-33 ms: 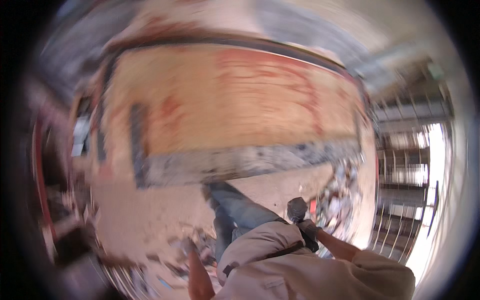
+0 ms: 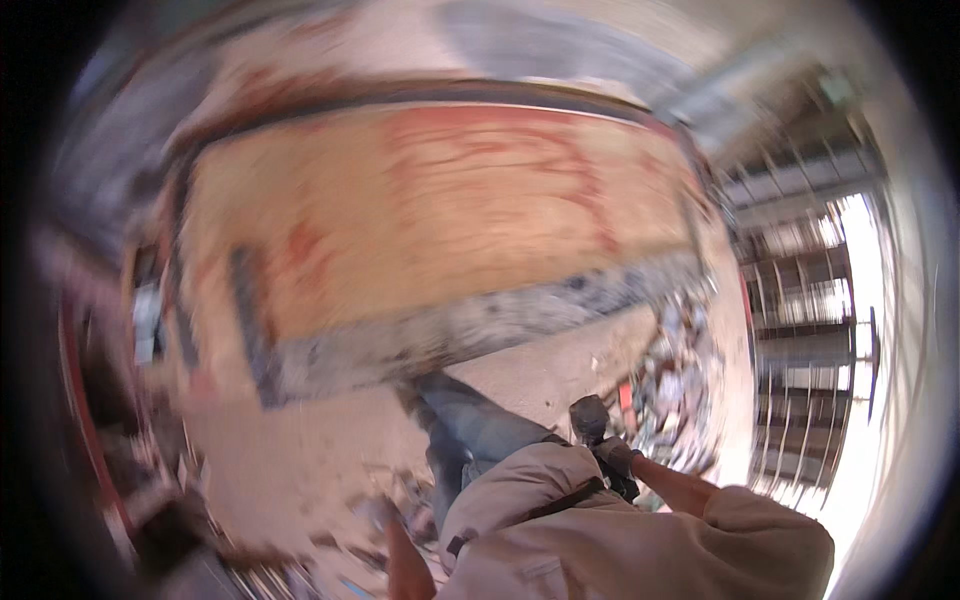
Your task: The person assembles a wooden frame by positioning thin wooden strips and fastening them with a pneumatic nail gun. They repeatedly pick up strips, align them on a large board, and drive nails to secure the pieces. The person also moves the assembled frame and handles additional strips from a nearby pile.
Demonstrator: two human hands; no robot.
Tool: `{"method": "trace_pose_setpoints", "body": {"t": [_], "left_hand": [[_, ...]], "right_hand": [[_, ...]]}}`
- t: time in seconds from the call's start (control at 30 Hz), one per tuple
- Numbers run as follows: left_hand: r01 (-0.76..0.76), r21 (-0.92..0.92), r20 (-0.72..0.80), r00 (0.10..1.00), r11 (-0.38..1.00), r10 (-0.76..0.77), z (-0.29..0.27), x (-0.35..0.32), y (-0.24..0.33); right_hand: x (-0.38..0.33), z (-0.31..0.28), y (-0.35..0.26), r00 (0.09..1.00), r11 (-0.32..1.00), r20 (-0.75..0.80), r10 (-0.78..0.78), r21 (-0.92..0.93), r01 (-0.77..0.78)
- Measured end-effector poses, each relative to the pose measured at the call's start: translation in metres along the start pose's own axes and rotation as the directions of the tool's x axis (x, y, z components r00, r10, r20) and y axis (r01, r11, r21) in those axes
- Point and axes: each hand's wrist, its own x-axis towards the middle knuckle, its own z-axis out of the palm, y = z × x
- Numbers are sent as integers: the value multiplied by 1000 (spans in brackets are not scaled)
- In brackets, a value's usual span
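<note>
In my right hand [image 2: 616, 456] is a dark handheld power tool [image 2: 588, 418] that looks like a cordless drill. My gloved fingers wrap around its grip, and its thick dark base shows below them. Blur smears my left hand [image 2: 378, 512], which hangs low on my left side; its fingers cannot be made out, and no object shows in it. In front of me is a big tan board [image 2: 440, 220] streaked with red. Along its near edge runs a mottled grey strip [image 2: 490, 325], with a dark upright bar [image 2: 250, 325] at its left end. Neither hand touches the board.
Loose scraps [image 2: 675, 400] lie on the floor to the right of my legs, with a small red piece [image 2: 626, 397] among them. More debris [image 2: 340, 540] lies near my left hand. A barred rack or grille [image 2: 800, 340] stands at the far right. A red post [image 2: 90, 420] rises at the left.
The whole view has turned slightly, so the board sits further left and tilts more. My right hand keeps hold of the power tool. My left hand appears slightly lower.
</note>
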Motion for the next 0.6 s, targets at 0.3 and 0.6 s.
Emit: {"method": "trace_pose_setpoints", "body": {"t": [0.3, 0.6], "left_hand": [[-350, 376, 256, 929, 858, 267, -106, 11, 170], [-614, 627, 778, 514, -479, 361, -161, 65, 490]], "right_hand": [[56, -8, 247, 965, 757, 88, 249, 604, -250], [88, -3, 324, 962, 420, 200, 185, 869, -261]]}}
